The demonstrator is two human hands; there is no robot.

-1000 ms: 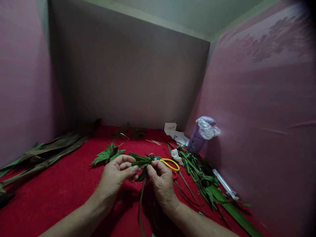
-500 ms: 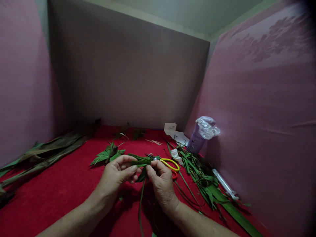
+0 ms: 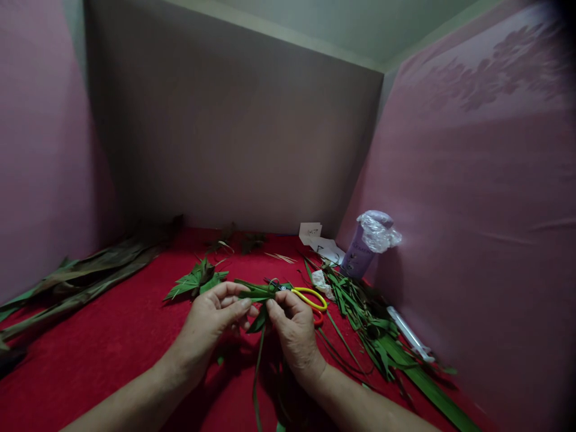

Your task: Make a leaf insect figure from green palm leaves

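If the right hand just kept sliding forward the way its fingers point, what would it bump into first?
Probably the yellow-handled scissors, lying on the red cloth just past the right hand, which pinches the folded leaf strip; depth is uncertain.

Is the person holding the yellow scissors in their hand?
No, the yellow scissors lie on the red cloth behind the right hand, and both it and the left hand pinch green leaf strips.

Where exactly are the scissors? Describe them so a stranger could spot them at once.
Start at the red cloth covering the work surface, then find the person's right hand pinching a folded leaf piece. The scissors lie just beyond that hand, left of the pile of green leaf strips. Their yellow and red handle loops stand out against all the green.
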